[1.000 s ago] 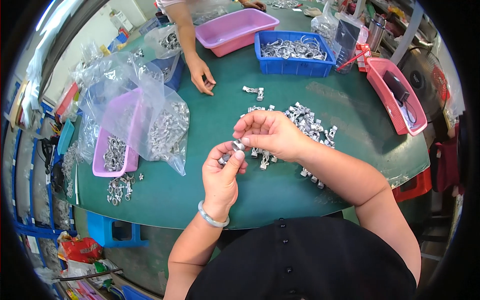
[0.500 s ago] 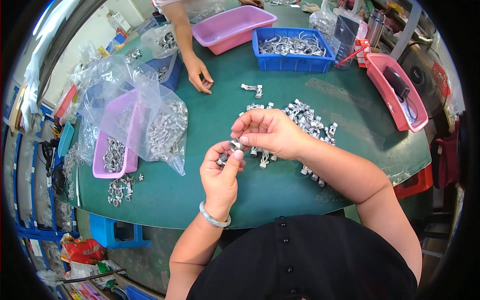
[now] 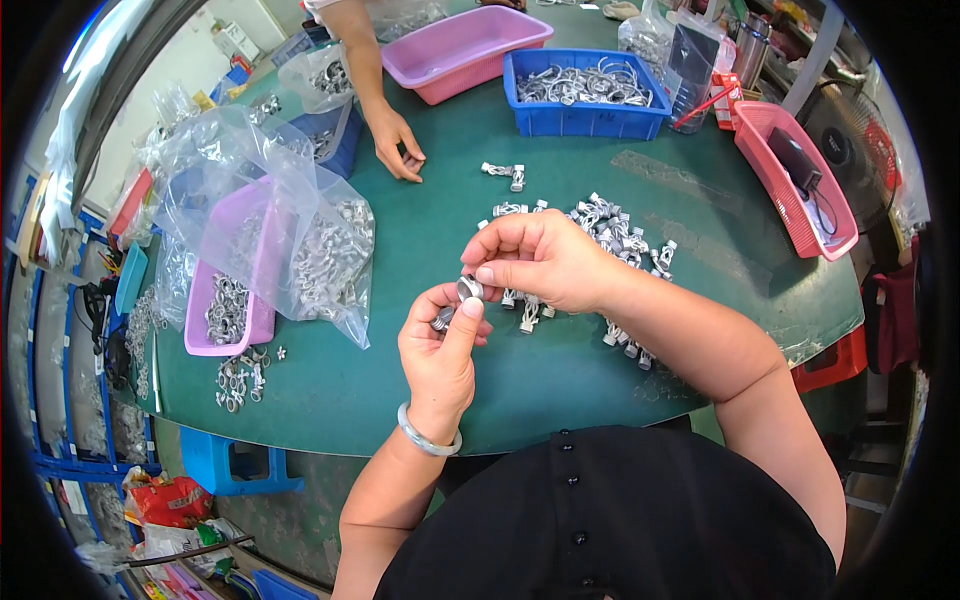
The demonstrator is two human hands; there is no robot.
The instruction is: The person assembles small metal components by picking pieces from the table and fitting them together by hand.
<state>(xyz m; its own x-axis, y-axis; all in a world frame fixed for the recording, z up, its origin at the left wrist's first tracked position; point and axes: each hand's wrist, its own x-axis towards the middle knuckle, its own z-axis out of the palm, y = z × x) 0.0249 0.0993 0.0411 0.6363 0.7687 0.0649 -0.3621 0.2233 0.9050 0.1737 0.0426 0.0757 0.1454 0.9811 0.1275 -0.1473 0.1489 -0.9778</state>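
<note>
In front of my chest, a small silver ring-shaped metal part (image 3: 469, 288) sits between my two hands. My left hand (image 3: 438, 350), a pale bangle at its wrist, is closed with the thumb pressed against that part. A second small metal piece (image 3: 443, 320) shows in the curl of its fingers. Closed from the upper right, my right hand (image 3: 545, 262) pinches the same part between thumb and fingertips. Behind and below the right hand lies a pile of small silver-and-white link pieces (image 3: 625, 240), partly hidden by the forearm.
On the green table (image 3: 330, 405) stand a blue bin (image 3: 585, 122) of metal loops, a pink bin (image 3: 430, 85), a lilac bin (image 3: 225, 349) under plastic bags and a pink basket (image 3: 790, 190). Across the table rests another person's hand (image 3: 396, 145). Loose rings (image 3: 238, 380) lie at left.
The ring-shaped part has turned slightly, so its round opening shows more in my fingers. Both hands stay in nearly the same place.
</note>
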